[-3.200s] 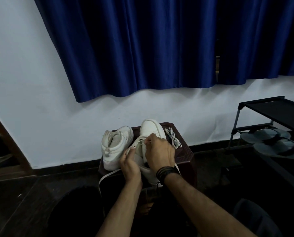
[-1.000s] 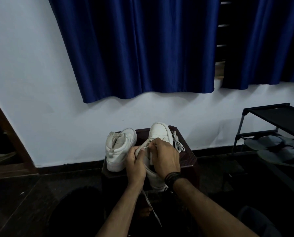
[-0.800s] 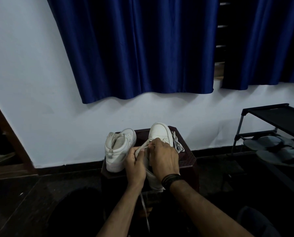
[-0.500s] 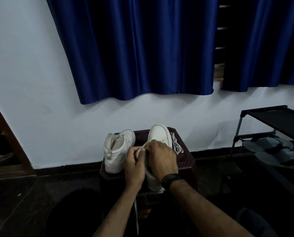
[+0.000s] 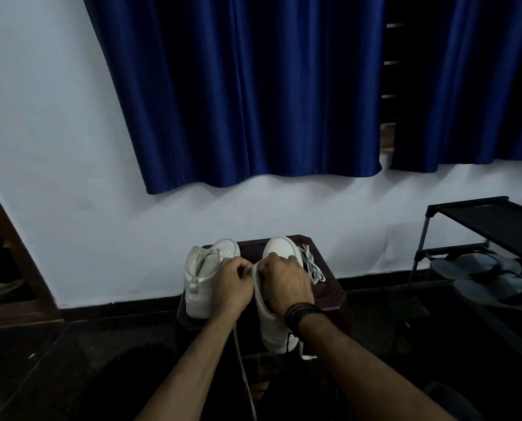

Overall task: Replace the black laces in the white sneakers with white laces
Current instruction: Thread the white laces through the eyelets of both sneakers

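Both hands, left [image 5: 234, 284] and right [image 5: 285, 282], kept a pinching grip on the white lace [image 5: 244, 372] over the right sneaker [image 5: 273, 329] on the bench [image 5: 329, 294].

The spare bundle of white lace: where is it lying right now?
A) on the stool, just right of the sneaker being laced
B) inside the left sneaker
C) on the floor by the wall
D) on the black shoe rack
A: the bundled white lace lies on the dark stool top, beside the right sneaker that both hands are working on, well apart from the shoe rack.
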`<act>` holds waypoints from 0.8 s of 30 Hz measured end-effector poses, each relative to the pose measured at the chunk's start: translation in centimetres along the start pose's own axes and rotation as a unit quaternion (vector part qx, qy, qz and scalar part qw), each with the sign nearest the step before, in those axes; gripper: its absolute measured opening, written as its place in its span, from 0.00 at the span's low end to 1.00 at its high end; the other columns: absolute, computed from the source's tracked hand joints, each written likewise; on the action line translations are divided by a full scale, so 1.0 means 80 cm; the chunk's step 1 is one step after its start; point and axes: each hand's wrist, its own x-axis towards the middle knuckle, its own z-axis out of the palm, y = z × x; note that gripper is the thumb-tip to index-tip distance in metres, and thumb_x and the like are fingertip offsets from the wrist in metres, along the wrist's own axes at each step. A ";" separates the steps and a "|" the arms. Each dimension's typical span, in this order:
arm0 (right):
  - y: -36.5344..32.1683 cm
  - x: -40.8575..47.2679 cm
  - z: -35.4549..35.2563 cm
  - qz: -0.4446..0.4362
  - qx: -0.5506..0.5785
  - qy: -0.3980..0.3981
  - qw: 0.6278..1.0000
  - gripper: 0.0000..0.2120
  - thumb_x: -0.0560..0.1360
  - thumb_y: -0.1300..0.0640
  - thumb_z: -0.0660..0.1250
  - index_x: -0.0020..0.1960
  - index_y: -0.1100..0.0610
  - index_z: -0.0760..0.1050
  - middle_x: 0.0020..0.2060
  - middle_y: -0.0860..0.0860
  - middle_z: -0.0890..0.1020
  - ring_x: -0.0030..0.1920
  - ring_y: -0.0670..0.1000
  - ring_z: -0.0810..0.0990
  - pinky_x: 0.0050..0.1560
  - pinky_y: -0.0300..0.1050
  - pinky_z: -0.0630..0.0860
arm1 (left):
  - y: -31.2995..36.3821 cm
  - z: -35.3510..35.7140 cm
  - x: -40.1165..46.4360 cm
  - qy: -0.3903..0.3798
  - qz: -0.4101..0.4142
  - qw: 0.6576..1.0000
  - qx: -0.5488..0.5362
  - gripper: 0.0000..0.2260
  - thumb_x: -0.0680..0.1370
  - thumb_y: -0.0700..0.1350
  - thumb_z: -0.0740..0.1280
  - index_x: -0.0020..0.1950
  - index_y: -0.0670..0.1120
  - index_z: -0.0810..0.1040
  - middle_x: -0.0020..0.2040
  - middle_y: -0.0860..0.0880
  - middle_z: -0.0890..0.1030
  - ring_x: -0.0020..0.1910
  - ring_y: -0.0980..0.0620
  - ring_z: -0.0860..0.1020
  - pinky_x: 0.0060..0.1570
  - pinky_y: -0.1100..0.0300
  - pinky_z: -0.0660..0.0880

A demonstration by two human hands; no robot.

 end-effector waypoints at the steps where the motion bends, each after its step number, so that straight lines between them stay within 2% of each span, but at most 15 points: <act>1: 0.000 0.000 0.000 0.000 0.000 0.012 1.000 0.12 0.79 0.53 0.57 0.55 0.57 0.75 0.50 0.54 0.82 0.57 0.58 0.75 0.52 0.53 0.73 | 0.006 -0.001 -0.001 0.026 0.016 0.997 0.068 0.09 0.74 0.36 0.66 0.36 0.48 0.76 0.42 0.51 0.78 0.45 0.50 0.77 0.43 0.58 0.69; 3: 0.000 -0.002 0.001 0.012 -0.003 0.047 0.999 0.11 0.78 0.51 0.60 0.53 0.57 0.76 0.50 0.55 0.81 0.57 0.59 0.74 0.57 0.54 0.71 | 0.021 -0.004 -0.007 0.077 0.023 0.985 0.155 0.07 0.74 0.39 0.65 0.37 0.49 0.74 0.44 0.52 0.77 0.46 0.48 0.76 0.41 0.57 0.68; 6: -0.001 -0.003 0.005 0.040 -0.042 0.054 0.997 0.12 0.75 0.50 0.64 0.54 0.56 0.74 0.52 0.54 0.79 0.58 0.60 0.75 0.57 0.56 0.70 | 0.038 -0.014 -0.004 0.124 -0.003 0.974 0.187 0.06 0.76 0.40 0.63 0.42 0.48 0.77 0.47 0.48 0.81 0.50 0.44 0.77 0.41 0.54 0.68; 9: -0.001 -0.004 0.003 0.047 -0.057 0.049 0.996 0.13 0.73 0.52 0.66 0.55 0.55 0.74 0.53 0.54 0.79 0.57 0.60 0.75 0.56 0.57 0.70 | 0.058 -0.040 0.012 0.157 -0.041 0.976 0.148 0.09 0.77 0.40 0.60 0.45 0.48 0.79 0.51 0.44 0.81 0.53 0.40 0.77 0.46 0.53 0.70; 11: 0.000 -0.003 0.001 0.050 -0.061 0.030 0.996 0.14 0.74 0.51 0.63 0.58 0.56 0.73 0.56 0.54 0.78 0.60 0.59 0.74 0.58 0.58 0.68 | 0.071 -0.065 0.025 0.181 -0.069 0.974 0.118 0.09 0.77 0.40 0.60 0.47 0.49 0.79 0.53 0.44 0.81 0.52 0.39 0.78 0.48 0.52 0.73; 14: 0.000 0.002 -0.003 0.061 -0.056 0.000 0.997 0.16 0.77 0.49 0.59 0.62 0.55 0.69 0.61 0.52 0.75 0.65 0.57 0.70 0.62 0.56 0.64 | 0.072 -0.112 0.051 0.248 -0.119 0.959 0.072 0.08 0.78 0.42 0.61 0.48 0.51 0.79 0.55 0.43 0.81 0.52 0.37 0.78 0.52 0.47 0.76; 16: 0.000 0.004 -0.006 0.067 -0.052 -0.010 0.996 0.16 0.77 0.49 0.59 0.63 0.55 0.68 0.63 0.52 0.74 0.66 0.56 0.69 0.63 0.56 0.64 | 0.060 -0.137 0.062 0.275 -0.151 0.947 0.064 0.08 0.78 0.42 0.62 0.53 0.49 0.79 0.58 0.42 0.79 0.56 0.36 0.77 0.55 0.44 0.76; 18: -0.001 0.006 -0.007 0.077 -0.040 -0.022 0.996 0.17 0.78 0.50 0.59 0.64 0.55 0.68 0.63 0.52 0.74 0.67 0.56 0.68 0.64 0.56 0.63 | 0.046 -0.140 0.056 0.281 -0.116 0.943 0.132 0.10 0.77 0.41 0.66 0.58 0.46 0.77 0.61 0.41 0.77 0.61 0.37 0.73 0.58 0.43 0.72; 19: -0.001 0.007 -0.007 0.079 -0.036 -0.026 0.996 0.17 0.78 0.50 0.59 0.64 0.55 0.68 0.64 0.52 0.74 0.67 0.56 0.68 0.65 0.56 0.63 | 0.041 -0.134 0.049 0.285 -0.059 0.944 0.153 0.12 0.77 0.39 0.67 0.61 0.45 0.75 0.61 0.42 0.76 0.62 0.39 0.73 0.58 0.45 0.71; 21: -0.002 0.009 -0.007 0.081 -0.035 -0.030 0.996 0.17 0.77 0.50 0.59 0.64 0.55 0.68 0.64 0.51 0.73 0.68 0.56 0.68 0.65 0.55 0.64 | 0.042 -0.112 0.035 0.240 0.078 0.958 0.134 0.15 0.76 0.36 0.65 0.63 0.46 0.75 0.60 0.47 0.77 0.60 0.44 0.75 0.56 0.50 0.71; 23: -0.002 0.009 -0.006 0.084 -0.032 -0.029 0.996 0.17 0.77 0.50 0.60 0.64 0.54 0.68 0.64 0.51 0.74 0.68 0.56 0.68 0.65 0.55 0.64 | 0.044 -0.087 0.030 0.094 0.151 0.974 0.138 0.17 0.76 0.34 0.62 0.62 0.50 0.76 0.60 0.52 0.79 0.59 0.48 0.77 0.58 0.54 0.72; 24: -0.002 0.009 -0.006 0.085 -0.032 -0.029 0.995 0.17 0.77 0.50 0.60 0.64 0.54 0.68 0.64 0.51 0.74 0.68 0.56 0.68 0.65 0.55 0.64 | 0.042 -0.073 0.031 0.014 0.151 0.973 0.174 0.18 0.77 0.35 0.61 0.62 0.51 0.76 0.60 0.53 0.80 0.60 0.48 0.77 0.60 0.55 0.73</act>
